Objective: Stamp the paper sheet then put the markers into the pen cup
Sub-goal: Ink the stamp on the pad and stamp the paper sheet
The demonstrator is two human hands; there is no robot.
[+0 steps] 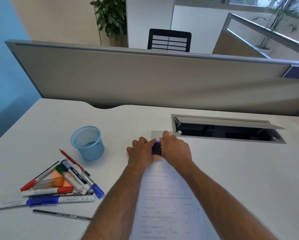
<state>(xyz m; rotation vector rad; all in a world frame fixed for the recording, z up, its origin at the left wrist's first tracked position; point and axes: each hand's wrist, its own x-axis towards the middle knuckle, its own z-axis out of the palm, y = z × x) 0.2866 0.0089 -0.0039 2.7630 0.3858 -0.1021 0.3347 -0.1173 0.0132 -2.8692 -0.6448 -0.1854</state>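
A printed paper sheet (169, 205) lies on the white desk in front of me, between my forearms. At its far end a small purple stamp (156, 148) is gripped from both sides: my left hand (141, 150) holds its left side and my right hand (175, 148) holds its right side. Whether the stamp touches the paper is hidden by my fingers. A light blue mesh pen cup (88, 142) stands upright and looks empty, left of my hands. Several markers (63, 184) in red, green, blue and black lie in a loose pile at the near left.
An open cable hatch (228, 130) with a raised grey lid sits in the desk at the far right. A small grey plate (156, 134) lies just beyond my hands. A grey partition (145, 77) closes the back of the desk. A dark pen (62, 214) lies near the front edge.
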